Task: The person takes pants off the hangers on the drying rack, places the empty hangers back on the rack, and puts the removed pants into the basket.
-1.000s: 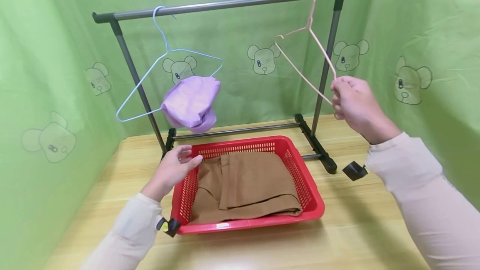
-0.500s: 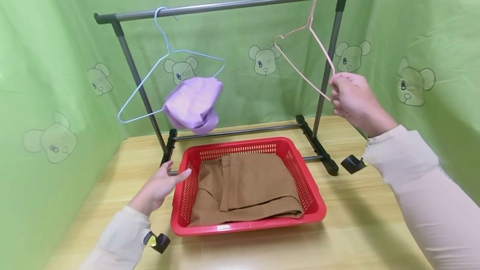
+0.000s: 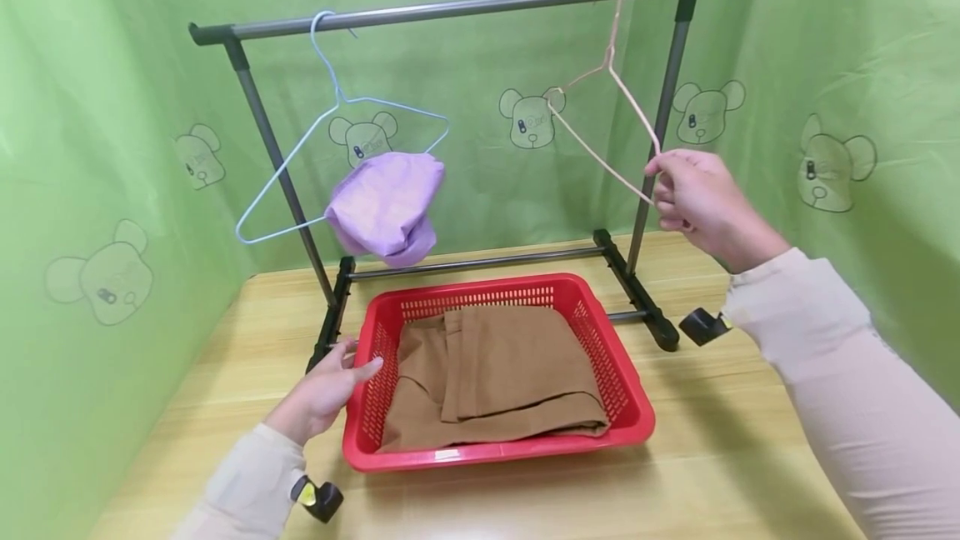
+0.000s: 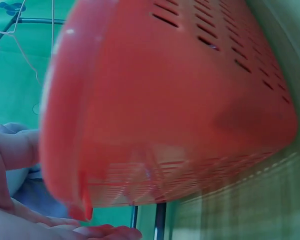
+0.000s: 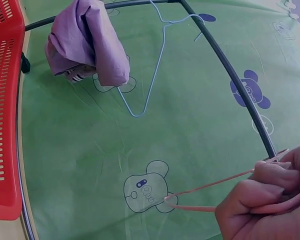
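Observation:
In the head view my right hand (image 3: 697,198) grips a pink wire hanger (image 3: 633,98) at its lower right corner. The hanger's hook sits over the rack's top rail (image 3: 480,5), near its right end. My left hand (image 3: 322,390) is at the left side of a red plastic basket (image 3: 498,450). Its thumb lies at the rim, and the left wrist view shows straight fingers (image 4: 110,232) outside the wall with a gap to it. Folded brown cloth (image 3: 517,365) lies in the basket. From a blue hanger (image 3: 285,161) on the rail hangs a bunched purple cloth (image 3: 386,202).
The grey rack stands behind the basket, its black right foot (image 3: 637,294) beside the basket's right side. Green curtains (image 3: 465,107) with bear-like outlines surround the wooden tabletop (image 3: 720,432). Each wrist carries a small black device (image 3: 701,326).
The pink hanger has come down, its hook now lower at the rail, with my right hand still holding it. My left hand has moved down from above the basket's back left corner to its left rim.

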A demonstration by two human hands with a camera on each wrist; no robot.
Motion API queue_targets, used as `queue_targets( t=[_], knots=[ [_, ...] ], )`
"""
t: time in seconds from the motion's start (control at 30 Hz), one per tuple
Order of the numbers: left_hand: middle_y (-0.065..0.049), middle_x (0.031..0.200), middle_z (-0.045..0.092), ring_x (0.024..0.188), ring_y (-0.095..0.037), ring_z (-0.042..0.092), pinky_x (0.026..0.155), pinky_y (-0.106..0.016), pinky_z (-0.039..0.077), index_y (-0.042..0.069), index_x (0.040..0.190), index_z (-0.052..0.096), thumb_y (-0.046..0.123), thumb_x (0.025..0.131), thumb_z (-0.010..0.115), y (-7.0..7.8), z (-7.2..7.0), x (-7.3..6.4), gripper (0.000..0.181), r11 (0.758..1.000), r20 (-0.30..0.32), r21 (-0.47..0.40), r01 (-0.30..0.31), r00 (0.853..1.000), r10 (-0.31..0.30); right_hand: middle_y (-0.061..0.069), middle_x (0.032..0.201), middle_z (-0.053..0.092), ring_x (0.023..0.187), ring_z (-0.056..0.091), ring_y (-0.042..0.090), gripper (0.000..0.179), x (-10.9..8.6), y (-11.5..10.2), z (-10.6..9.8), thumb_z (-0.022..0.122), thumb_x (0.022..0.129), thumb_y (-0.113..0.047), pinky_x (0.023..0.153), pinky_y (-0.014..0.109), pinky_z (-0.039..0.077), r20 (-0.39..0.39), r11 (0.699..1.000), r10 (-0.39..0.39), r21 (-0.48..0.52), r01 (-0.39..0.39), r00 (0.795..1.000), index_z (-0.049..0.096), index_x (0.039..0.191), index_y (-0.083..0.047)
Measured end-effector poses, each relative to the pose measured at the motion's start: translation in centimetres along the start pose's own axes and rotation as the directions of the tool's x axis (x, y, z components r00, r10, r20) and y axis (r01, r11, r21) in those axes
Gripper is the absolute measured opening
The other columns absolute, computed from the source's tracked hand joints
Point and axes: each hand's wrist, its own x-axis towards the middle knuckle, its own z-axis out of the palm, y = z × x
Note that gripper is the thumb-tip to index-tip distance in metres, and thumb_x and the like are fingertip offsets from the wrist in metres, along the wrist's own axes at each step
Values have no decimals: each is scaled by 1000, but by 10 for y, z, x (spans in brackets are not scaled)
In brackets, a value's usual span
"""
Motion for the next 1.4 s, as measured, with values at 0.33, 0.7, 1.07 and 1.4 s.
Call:
queue_targets(
  t=[0.33,0.7,1.07,1.4],
  knots=[
    [-36,131,43,114,-48,53,91,-55,49,-1,149,10,-4,96,43,-8,2,3,62,1000,-42,-12,-8,999,8,1,65,50,53,48,12,23,0,5,2,41,105,-23,43,21,41,4,999,14,47,-14,1000,50,105,-2],
    [-36,129,42,114,-48,52,90,-55,49,5,148,16,-12,87,39,-17,5,10,67,996,-94,-88,2,996,-11,5,80,59,73,62,16,25,-6,18,-1,47,103,-25,58,23,51,-43,984,-15,178,23,999,51,113,-2],
    [-35,133,37,119,-50,47,92,-60,45,11,150,10,-10,90,35,-19,4,11,68,991,-77,-134,1,997,-12,9,127,47,116,51,16,37,-20,36,5,39,105,-20,92,22,48,-88,969,-146,190,160,985,32,136,-3],
    [-33,136,35,122,-49,44,95,-60,42,15,152,10,-6,91,36,-20,6,9,69,986,-94,-164,7,995,-23,6,136,35,133,35,20,41,-33,58,8,36,105,-15,100,17,39,-194,959,-181,185,217,964,25,142,-1]
  ],
)
